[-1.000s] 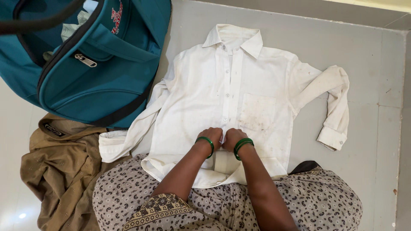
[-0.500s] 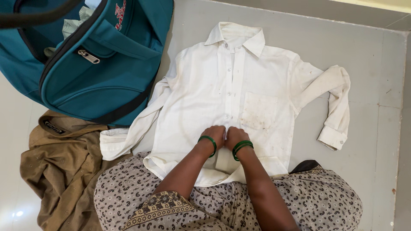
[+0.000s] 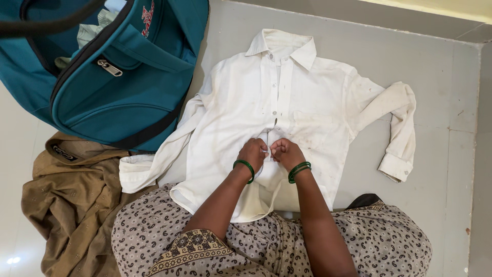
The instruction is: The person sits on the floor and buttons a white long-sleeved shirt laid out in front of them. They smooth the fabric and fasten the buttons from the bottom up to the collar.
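The white shirt's (image 3: 246, 107) placket is being pinched by both hands (image 3: 253, 152) (image 3: 285, 151) (teal bag (image 3: 118, 87) at ten o'clock); tugging could bunch the fabric.

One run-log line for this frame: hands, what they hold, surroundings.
left hand: pinching white shirt front placket | right hand: pinching same placket | shirt: flat on floor, front up | nearby: teal bag, brown garment

A grey tiled floor (image 3: 441, 61) carries a white shirt (image 3: 307, 92) spread flat under both hands, a teal bag (image 3: 113, 87) beyond and left of them, and a crumpled brown garment (image 3: 72, 200) at their near left.
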